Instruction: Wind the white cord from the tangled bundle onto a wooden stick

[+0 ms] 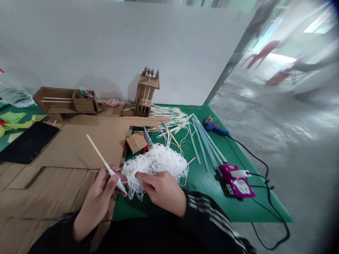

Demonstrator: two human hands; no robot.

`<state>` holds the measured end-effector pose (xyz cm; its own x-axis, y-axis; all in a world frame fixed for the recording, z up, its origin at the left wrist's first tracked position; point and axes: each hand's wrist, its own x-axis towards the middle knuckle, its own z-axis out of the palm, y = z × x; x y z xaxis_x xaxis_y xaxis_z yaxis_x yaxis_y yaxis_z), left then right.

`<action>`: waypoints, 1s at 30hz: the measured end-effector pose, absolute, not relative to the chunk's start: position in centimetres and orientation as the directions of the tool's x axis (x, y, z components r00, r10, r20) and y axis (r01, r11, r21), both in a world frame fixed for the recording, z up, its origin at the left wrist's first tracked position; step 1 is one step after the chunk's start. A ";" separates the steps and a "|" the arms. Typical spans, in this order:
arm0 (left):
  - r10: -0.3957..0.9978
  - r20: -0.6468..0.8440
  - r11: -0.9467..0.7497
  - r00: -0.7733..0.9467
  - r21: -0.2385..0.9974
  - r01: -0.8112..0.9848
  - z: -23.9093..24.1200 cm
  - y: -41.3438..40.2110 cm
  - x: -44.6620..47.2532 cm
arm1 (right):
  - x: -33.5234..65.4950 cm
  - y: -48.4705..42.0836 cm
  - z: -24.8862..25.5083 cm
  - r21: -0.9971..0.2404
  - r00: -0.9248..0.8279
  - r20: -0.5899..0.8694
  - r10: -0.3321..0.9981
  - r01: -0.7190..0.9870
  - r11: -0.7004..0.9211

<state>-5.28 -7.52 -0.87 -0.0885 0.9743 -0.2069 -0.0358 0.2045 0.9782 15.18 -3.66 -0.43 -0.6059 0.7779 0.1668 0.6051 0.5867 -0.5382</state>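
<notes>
My left hand [103, 188] is closed around a thin wooden stick [95, 149]. White string is wound in a thick layer over the stick's lower part, and its bare end points up and left. A loose, tangled heap of white string [166, 158] lies just right of that hand. Over the front of the heap is my right hand [161, 190], index finger stretched into the strands and the other fingers curled; it appears to pinch some string, though its fingertips are partly hidden. Behind the heap lie scissors [147, 135] and a small cardboard piece [136, 141].
Cardboard sheets [87, 141] cover the left side of the green table [212, 201]. Cardboard models [147, 93] stand at the back. Glue sticks [203, 137], a blue glue gun [215, 127] and a purple power strip [237, 181] with cables are on the right. A black tablet [28, 143] lies left.
</notes>
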 end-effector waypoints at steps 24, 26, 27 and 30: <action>0.957 -0.254 0.278 0.143 0.943 -0.183 -2.2 -7.5 -4.4 | 14.6 -3.8 0.2 -0.737 -0.420 0.064 0.905 0.592 0.326; 0.957 -0.257 0.280 0.136 0.942 -0.186 -2.1 -7.5 -4.4 | 14.6 -3.8 0.3 -0.753 -0.395 0.038 0.918 0.593 0.287; 0.957 -0.260 0.280 0.127 0.942 -0.185 -2.0 -7.5 -4.4 | 14.7 -3.8 0.3 -0.757 -0.385 0.026 0.923 0.595 0.270; 0.955 -0.279 0.292 0.106 0.944 -0.154 -1.4 -7.6 -4.4 | 14.7 -3.7 0.3 -0.752 -0.375 -0.003 0.927 0.612 0.245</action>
